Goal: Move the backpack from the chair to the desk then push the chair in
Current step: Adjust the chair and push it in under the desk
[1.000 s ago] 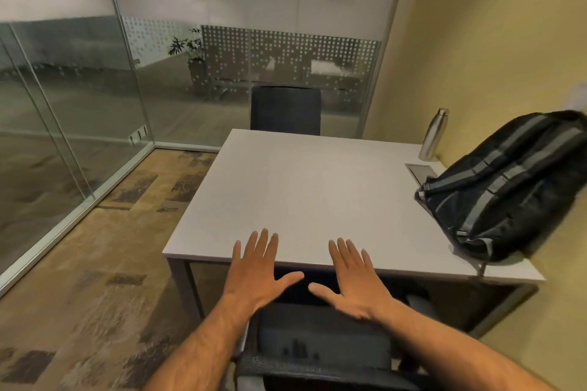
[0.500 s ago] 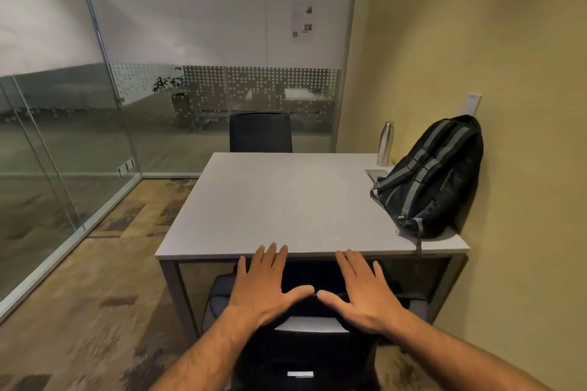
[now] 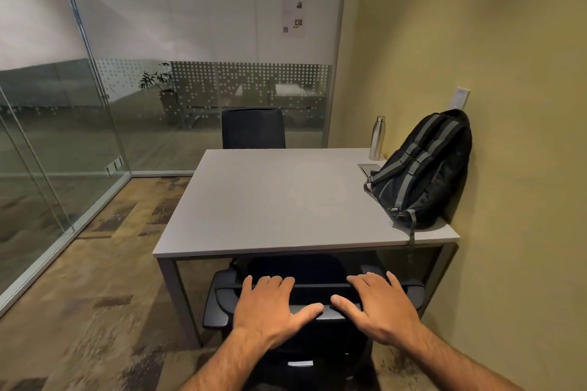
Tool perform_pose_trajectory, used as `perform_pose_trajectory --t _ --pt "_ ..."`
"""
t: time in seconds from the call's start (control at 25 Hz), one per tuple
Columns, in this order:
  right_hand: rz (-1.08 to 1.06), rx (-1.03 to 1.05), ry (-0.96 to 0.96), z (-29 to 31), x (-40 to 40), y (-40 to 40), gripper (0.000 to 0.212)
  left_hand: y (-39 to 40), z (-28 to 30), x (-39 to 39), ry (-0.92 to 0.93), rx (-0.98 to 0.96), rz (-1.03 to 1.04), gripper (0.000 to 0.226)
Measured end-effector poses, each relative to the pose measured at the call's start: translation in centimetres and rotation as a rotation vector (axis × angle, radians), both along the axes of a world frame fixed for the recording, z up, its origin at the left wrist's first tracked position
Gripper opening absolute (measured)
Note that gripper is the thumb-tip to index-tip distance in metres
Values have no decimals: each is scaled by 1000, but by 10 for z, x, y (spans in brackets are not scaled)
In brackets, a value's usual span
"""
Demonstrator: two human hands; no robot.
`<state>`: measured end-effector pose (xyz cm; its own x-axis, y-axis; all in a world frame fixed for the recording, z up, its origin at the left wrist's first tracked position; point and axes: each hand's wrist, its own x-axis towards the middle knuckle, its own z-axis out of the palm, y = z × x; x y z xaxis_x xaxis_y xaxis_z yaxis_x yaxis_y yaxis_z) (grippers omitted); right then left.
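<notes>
A black backpack (image 3: 422,168) with grey stripes stands on the right side of the grey desk (image 3: 273,200), leaning against the yellow wall. The black office chair (image 3: 317,292) sits at the desk's near edge, its seat under the tabletop. My left hand (image 3: 270,308) and my right hand (image 3: 381,308) rest side by side on the top rail of the chair's backrest, fingers curled over its far side and thumbs along the near side.
A steel bottle (image 3: 377,138) stands at the desk's far right corner beside a cable hatch (image 3: 368,167). A second black chair (image 3: 253,128) faces me across the desk. Glass walls (image 3: 63,124) close the left and the back; carpet lies to the left.
The view has pulled back from the desk. My hands have dropped from flat and hovering onto the backrest's top rail. The chair's seat has gone under the tabletop.
</notes>
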<state>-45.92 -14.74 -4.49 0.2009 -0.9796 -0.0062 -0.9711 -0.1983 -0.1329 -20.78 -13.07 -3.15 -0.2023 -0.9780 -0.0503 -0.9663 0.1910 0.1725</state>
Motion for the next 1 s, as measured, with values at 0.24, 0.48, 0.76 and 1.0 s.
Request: perform_pose_trajectory --t 0.24,0.48,0.76,1.0 --pt "-3 -23 -3 1 3 -17 109 -16 0 1 -24 -36 15 110" --pt "2 -40 -8 4 1 -46 113 -44 -1 -5 -25 -77 35 111" --pt "34 -40 -10 10 -10 -94 111 -89 -4 -18 3 -102 84 120" --pt "45 -32 7 10 -14 -137 107 -127 -5 -25 -18 -111 107 112"
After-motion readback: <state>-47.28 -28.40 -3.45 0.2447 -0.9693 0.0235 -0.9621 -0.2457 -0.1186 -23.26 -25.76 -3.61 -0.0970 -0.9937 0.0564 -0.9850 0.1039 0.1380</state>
